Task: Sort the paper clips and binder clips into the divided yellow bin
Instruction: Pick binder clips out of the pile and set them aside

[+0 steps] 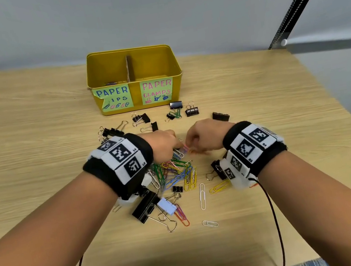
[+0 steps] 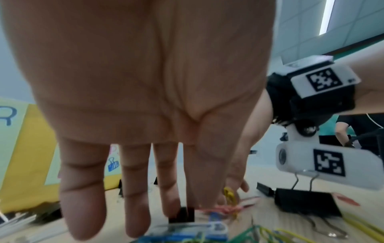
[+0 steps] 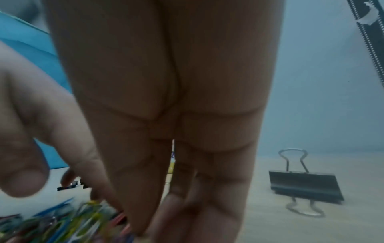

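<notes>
Just before the bin (image 1: 113,73), both hands, left (image 1: 160,144) and right (image 1: 202,135), pinch tangled paper clips (image 1: 185,149) atop the pile; best tease them apart gently, then drop them behind the left label.

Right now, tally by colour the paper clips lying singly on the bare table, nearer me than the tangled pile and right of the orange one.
White: 2, the long white wire paper clip and the small white wire paper clip
Yellow: 1, the yellow wire paper clip
Total: 3
</notes>
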Demonstrator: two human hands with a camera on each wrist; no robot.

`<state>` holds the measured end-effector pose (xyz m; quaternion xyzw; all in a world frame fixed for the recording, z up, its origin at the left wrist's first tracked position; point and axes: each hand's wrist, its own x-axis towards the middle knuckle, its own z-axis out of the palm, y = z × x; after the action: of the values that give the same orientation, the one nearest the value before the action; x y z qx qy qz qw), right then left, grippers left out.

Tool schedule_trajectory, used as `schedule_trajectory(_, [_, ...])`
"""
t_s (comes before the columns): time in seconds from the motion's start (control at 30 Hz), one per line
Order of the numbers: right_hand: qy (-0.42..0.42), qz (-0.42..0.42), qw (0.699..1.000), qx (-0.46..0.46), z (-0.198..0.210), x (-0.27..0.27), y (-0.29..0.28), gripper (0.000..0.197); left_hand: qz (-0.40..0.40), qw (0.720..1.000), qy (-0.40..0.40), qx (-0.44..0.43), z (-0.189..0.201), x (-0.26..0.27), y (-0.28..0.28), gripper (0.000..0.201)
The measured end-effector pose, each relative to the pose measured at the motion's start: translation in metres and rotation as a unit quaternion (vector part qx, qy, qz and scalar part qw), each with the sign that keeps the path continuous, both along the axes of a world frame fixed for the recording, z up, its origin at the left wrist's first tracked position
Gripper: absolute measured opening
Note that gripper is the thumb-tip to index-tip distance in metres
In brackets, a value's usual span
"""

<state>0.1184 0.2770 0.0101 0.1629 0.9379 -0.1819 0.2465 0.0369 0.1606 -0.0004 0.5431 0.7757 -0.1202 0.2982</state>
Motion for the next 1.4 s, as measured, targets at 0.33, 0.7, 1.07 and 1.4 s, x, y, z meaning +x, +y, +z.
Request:
schedule_trajectory(0.33, [-0.07, -0.108, 0.991, 0.045, 0.019, 0.046, 0.029, 0.027, 0.019, 0.994, -0.016, 0.11, 0.007, 0.017, 0.014, 0.071])
schedule_trajectory(0.7, [0.03, -0.12, 0.992, 0.007, 0.01, 0.047, 0.021, 0.029, -0.018, 0.993, -0.098, 0.064, -0.002, 0.03, -0.01, 0.078])
schedule_trajectory(1.07, [0.009, -0.056, 0.99, 0.132, 0.009, 0.03, -0.001, 0.048, 0.02, 0.993, -0.09, 0.069, 0.013, 0.011, -0.052, 0.043])
schedule_trajectory(1.4, [0.008, 0.064, 0.994, 0.093, -0.011, 0.027, -0.068, 0.022, 0.089, 0.992, -0.092, -0.002, 0.003, 0.033, -0.083, 0.02])
